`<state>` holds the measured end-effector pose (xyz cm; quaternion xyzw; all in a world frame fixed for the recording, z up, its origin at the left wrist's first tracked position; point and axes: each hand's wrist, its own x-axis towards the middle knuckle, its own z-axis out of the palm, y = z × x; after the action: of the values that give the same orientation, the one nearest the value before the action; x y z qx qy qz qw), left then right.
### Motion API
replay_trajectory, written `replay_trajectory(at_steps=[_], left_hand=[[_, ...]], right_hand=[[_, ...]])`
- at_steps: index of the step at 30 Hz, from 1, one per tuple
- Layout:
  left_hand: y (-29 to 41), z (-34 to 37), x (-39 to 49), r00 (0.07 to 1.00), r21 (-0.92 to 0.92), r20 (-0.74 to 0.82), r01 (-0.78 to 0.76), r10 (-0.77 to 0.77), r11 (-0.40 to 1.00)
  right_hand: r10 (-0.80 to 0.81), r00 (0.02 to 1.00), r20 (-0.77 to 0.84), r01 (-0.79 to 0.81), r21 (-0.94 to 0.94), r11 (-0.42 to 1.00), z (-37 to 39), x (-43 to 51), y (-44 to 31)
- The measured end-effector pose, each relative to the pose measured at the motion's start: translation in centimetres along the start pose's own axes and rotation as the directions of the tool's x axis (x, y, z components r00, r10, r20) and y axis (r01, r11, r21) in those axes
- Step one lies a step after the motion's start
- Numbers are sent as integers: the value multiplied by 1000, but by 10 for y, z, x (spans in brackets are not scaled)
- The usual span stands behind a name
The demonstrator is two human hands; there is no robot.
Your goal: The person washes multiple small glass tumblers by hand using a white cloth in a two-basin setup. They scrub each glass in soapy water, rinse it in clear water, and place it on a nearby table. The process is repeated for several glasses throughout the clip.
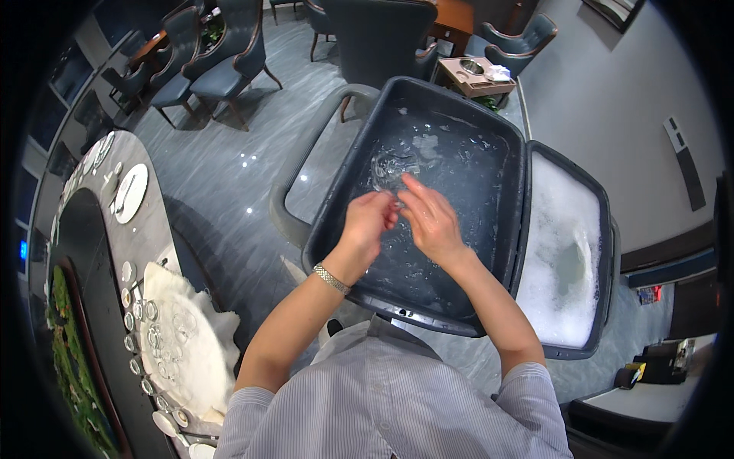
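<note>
My left hand [370, 221], with a metal bracelet at the wrist, has its fingers closed around the near end of a clear drinking glass [393, 166]. The bowl of the glass lies low over the water, and ripples blur its outline. My right hand [430, 221] is wet, its fingers stretched out right beside the glass; whether they grip it is hidden. Both hands are over a dark grey plastic tub [330, 229] of water with small patches of foam. To its right stands a second tub [596, 218], filled with white suds.
A grey cart handle [287, 195] juts out left of the tub. On a curved table [155, 241] at left, several clear glasses [172, 338] lie on a white cloth [200, 367], near small dishes and a plate [132, 192]. Upholstered chairs [223, 80] and a side table [476, 80] stand beyond.
</note>
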<state>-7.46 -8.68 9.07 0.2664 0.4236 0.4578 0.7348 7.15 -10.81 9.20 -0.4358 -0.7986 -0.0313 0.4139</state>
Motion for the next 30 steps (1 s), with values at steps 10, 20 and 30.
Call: replay_trajectory(at_steps=[10, 20, 30], left_hand=[[65, -155, -145, 845, 331, -232, -396, 481, 856], [-70, -361, -331, 231, 416, -874, -102, 428, 904], [-90, -468, -304, 58, 550, -834, 139, 548, 823]], right_hand=[[423, 243, 873, -461, -280, 842, 54, -31, -3], [583, -96, 807, -915, 159, -371, 44, -73, 90], [432, 289, 854, -866, 426, -261, -6, -38, 61]])
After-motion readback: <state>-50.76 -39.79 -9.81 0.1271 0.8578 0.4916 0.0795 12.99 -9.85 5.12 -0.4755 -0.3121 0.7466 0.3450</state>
